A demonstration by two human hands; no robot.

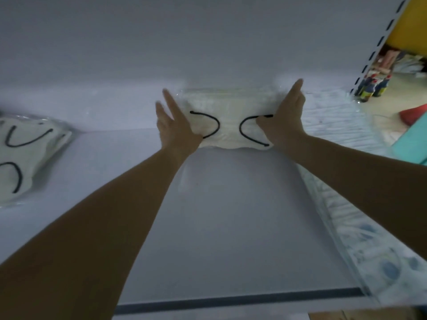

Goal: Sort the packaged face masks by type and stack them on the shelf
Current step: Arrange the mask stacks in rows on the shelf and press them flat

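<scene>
A clear pack of cream face masks with black ear loops (pixel 228 125) lies at the back of the white shelf (pixel 231 215), against the rear panel. My left hand (pixel 175 125) presses its left end with straight fingers. My right hand (pixel 284 121) presses the right end, fingers straight and the thumb lying on the pack near a black loop. A second pack of the same cream masks (pixel 25 155) lies at the shelf's left. Packs of white masks with a blue pattern (pixel 360 227) run along the right side of the shelf.
The shelf's front edge carries a dark strip (pixel 231 301). A perforated upright (pixel 379 45) stands at the right end. Beyond it are bottles (pixel 372 86) on the floor, a yellow wall and a teal object (pixel 413 146).
</scene>
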